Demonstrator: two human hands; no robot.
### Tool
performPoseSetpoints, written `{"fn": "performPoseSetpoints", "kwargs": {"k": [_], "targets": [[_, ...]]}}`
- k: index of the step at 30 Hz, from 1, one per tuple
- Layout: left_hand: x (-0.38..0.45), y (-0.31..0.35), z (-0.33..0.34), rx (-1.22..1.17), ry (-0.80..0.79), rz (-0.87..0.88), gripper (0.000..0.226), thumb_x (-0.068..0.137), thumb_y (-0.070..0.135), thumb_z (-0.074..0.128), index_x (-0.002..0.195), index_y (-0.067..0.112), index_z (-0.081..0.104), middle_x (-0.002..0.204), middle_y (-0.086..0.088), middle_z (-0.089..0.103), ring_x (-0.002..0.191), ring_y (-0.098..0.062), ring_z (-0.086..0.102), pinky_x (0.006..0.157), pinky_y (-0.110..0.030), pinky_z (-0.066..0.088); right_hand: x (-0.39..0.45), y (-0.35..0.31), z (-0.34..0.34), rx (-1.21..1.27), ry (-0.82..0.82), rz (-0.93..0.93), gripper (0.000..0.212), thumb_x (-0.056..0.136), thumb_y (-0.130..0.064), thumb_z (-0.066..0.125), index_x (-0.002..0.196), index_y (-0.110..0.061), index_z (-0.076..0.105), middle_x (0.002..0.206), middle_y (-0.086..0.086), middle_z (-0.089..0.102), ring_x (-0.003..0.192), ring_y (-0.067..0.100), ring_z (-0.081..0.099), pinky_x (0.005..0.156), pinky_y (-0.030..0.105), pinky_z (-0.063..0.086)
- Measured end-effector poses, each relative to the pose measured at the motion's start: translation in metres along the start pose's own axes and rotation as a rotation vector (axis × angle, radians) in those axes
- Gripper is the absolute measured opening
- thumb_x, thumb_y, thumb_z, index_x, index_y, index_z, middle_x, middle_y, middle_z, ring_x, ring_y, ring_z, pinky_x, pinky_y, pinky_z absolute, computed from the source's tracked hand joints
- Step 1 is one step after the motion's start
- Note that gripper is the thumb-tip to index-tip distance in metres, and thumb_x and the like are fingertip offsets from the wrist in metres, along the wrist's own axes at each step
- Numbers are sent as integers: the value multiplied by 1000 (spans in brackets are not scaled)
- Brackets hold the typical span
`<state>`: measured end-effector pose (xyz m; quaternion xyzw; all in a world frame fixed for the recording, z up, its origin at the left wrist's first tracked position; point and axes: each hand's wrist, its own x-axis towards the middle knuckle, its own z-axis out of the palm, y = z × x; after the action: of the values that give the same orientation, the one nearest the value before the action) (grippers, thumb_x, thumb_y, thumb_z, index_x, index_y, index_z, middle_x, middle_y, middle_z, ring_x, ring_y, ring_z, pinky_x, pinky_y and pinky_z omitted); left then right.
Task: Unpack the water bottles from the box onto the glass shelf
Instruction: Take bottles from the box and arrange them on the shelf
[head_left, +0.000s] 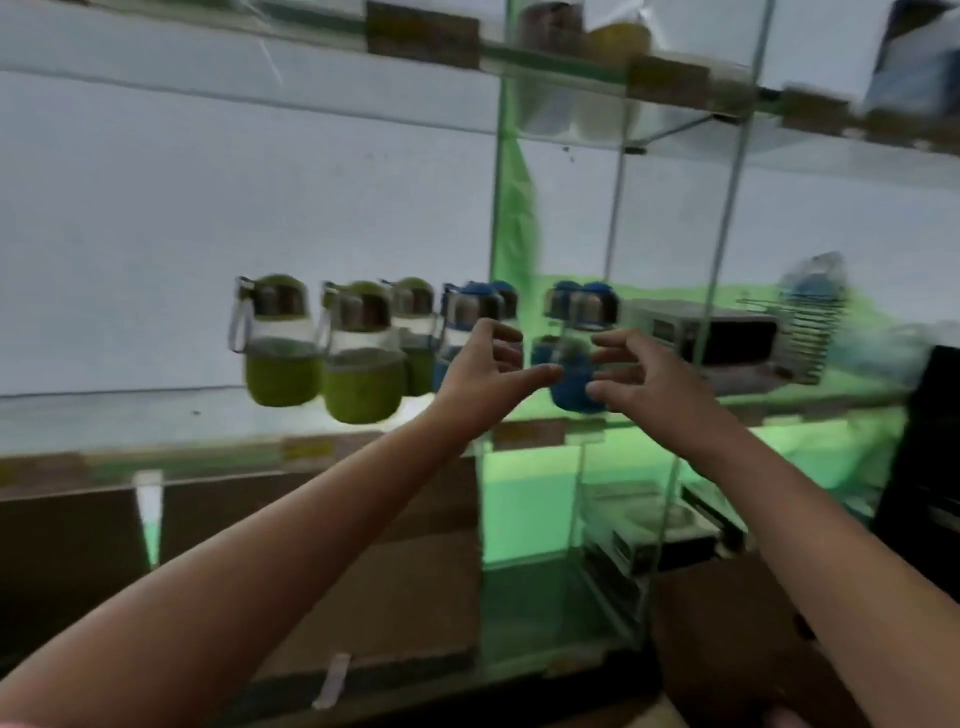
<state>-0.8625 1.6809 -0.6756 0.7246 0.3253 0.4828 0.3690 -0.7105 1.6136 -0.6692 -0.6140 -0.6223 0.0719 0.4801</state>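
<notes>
Now blue bottle (571, 387) between left hand (480, 376), right hand (641, 379), fingers spread

Both forearms were bare to the frame's edge, no sleeves in sight. The left hand (480, 374) and right hand (644, 376) wore no gloves, rings or watch.

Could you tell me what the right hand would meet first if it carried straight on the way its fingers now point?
Probably the blue bottle just beyond the right hand fingertips on the glass shelf; blur hides whether they already touch.
</notes>
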Motion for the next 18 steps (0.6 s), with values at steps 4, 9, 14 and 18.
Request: {"fn": "performPoseSetpoints", "kwargs": {"k": [4,9,14,18], "targets": [[-24,-13,82,-103,-138,-78,47,76,24,75,114,13,49,105,-7,58,86,-14,57,71,-25,49,-50,57,-42,10,49,140,41,83,-7,65,119,-22,53,113,1,60,96,17,62,89,41,52],[-63,-35,175,-160,-269,-188,45,76,21,76,112,10,52,96,-6,62,80,-16,58,70,-22,47,-114,126,-79,18,115,342,34,85,-10,64,114,-23,52,114,1,59,101,18,60,86,38,52],[-99,-78,250,-48,-500,-246,37,74,22,76,101,16,52,87,0,63,87,-19,61,79,-32,50,-180,190,-97,-90,36,521,30,83,-12,66,109,-22,54,109,4,60,96,17,59,85,37,53],[-128,-103,294,187,-717,-197,31,76,28,74,98,20,54,89,5,61,85,-12,59,73,-24,48,-225,234,-106,-168,-69,661,28,80,-18,71,100,-27,53,106,1,62,98,16,60,90,41,52]]}}
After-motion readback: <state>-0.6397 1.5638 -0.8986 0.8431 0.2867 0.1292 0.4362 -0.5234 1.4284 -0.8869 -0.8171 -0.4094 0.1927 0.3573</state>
